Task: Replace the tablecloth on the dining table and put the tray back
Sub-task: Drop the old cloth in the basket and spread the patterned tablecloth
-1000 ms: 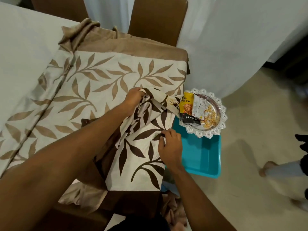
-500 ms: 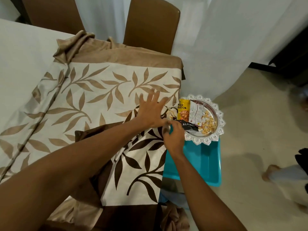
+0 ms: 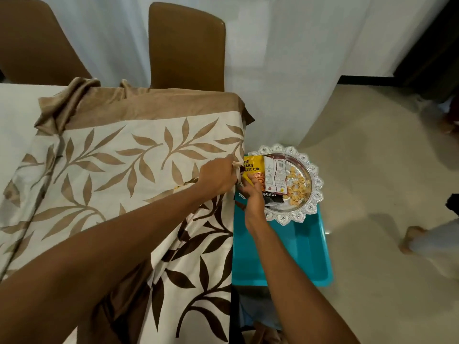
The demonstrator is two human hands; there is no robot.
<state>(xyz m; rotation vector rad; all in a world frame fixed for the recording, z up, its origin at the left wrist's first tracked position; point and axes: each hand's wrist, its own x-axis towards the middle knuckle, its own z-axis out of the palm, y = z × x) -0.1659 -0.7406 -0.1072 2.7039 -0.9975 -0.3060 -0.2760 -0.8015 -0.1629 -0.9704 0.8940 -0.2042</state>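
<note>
Since the earlier frame: left hand (image 3: 218, 177) off its flat spread, fingers now curled, grip pinching a bunched corner of the tablecloth (image 3: 119, 165) at the tabletop's right edge, centre of frame. Right hand (image 3: 252, 197) just beside it, fingertips overlapping a yellow nut packet (image 3: 250, 165); grip there hard to read, cannot tell. Leaf-print cloth spread over the tabletop (image 3: 15, 108), dark-leaf part at lower centre. Silver tray (image 3: 316, 192) right of centre, off the tabletop, resting on a teal bin (image 3: 285, 259), carrying packets and loose nuts. Brown chairs (image 3: 186, 45) at top.
</note>
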